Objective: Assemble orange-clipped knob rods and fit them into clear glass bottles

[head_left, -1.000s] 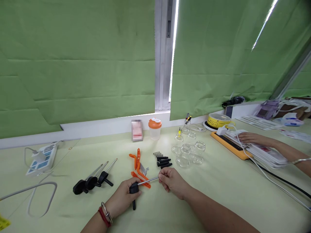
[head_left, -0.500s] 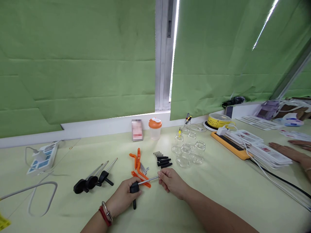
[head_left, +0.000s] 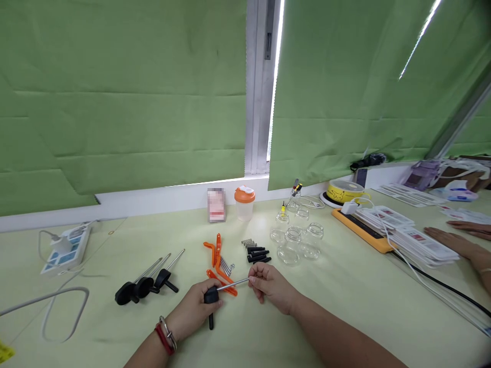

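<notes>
My left hand [head_left: 195,309] is closed around a black cap [head_left: 211,295] with a black spout pointing down and a thin metal rod reaching right. At the rod's far end, the fingers of my right hand [head_left: 270,287] pinch its tip. Just behind the rod lie orange levers [head_left: 218,263] and small metal pins [head_left: 227,267]. Black tubes [head_left: 258,254] and springs [head_left: 249,243] rest beyond my right hand. Left of my left hand are three black caps with rods [head_left: 143,288], lying on the table.
Several clear glass bottles [head_left: 293,245] stand at centre right, behind an orange-lidded cup's [head_left: 244,204] right side. An orange power strip [head_left: 362,231] and white card stacks [head_left: 422,245] lie right, near another person's hands [head_left: 456,243]. A white power strip [head_left: 69,250] is left.
</notes>
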{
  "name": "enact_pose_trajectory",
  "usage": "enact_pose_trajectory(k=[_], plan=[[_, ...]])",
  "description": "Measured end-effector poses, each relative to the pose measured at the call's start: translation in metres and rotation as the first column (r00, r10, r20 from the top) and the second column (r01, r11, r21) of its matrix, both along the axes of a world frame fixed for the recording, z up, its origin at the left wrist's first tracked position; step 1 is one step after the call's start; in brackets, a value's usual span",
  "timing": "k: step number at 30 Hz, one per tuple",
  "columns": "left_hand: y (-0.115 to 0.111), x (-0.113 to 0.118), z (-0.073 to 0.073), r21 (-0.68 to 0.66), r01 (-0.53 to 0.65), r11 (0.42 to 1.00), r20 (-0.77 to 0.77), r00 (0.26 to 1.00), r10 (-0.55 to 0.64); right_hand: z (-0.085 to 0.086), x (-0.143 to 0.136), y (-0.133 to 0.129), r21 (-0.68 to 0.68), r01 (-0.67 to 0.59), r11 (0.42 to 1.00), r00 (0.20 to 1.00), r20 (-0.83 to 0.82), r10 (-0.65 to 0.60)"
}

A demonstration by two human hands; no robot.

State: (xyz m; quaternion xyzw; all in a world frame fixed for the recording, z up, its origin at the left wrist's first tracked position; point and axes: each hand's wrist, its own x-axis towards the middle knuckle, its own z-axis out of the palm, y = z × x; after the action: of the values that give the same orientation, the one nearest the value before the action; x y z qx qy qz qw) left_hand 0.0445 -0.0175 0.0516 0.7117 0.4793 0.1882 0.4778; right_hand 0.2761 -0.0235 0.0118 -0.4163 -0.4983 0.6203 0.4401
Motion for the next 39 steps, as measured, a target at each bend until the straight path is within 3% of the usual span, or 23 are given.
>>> enact_pose_trajectory(k=[10,24,33,39], plan=[[0.001,0.0,0.001,-0.004,-0.003,1.0,-0.013,1.0,0.003,0.008,-0.001,-0.002,0.006,-0.003,1.0,0.998,0.068,0.003],[0.001,0.0,-0.001,0.005,0.006,1.0,0.008,1.0,-0.006,0.005,-0.001,-0.002,-0.005,0.008,1.0,0.989,0.149,-0.007],[0.0,0.0,0.001,0.006,0.006,1.0,-0.003,1.0,-0.006,0.004,0.002,0.002,-0.039,-0.005,0.999,0.998,-0.069,0.003],[0.0,0.0,0.001,0.013,0.007,1.0,-0.005,1.0,-0.007,-0.003,0.006,0.004,-0.017,-0.029,0.999,0.995,-0.095,0.028]])
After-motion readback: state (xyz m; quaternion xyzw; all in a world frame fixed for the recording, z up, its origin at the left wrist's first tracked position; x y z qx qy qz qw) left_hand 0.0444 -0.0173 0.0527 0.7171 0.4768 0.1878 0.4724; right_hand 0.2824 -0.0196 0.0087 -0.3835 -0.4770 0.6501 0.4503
